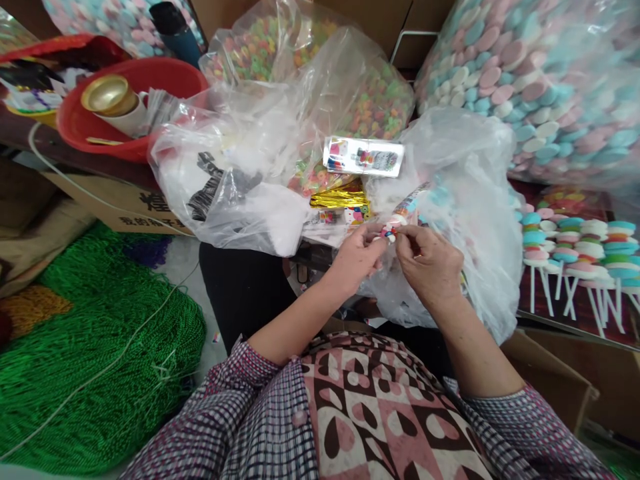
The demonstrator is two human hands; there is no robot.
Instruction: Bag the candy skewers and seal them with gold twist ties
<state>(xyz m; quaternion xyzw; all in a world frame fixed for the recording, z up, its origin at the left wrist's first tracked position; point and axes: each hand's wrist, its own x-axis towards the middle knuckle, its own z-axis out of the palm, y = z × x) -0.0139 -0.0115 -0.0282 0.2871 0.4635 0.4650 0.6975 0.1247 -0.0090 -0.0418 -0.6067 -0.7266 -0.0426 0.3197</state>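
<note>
Both hands meet over my lap at a small printed plastic wrapper (411,203), whose clear, patterned length slants up and to the right. My left hand (356,259) pinches its bunched, colourful lower end. Close beside it, the bent fingers of my right hand (431,261) grip the same end. What the wrapper contains is hard to make out. Just beyond my left hand lie shiny gold twist ties (341,197) and some flat printed wrappers (327,217). A banded stack of printed wrappers (364,157) rests on the bags behind them.
Marshmallow skewers (580,250) on white sticks lie at the right. Behind them stands a big bag of pastel marshmallows (540,87). Bags of ring candies (380,100) fill the back. A red basin (75,127) holds a gold bowl (111,95). Green cords (100,360) pile at lower left.
</note>
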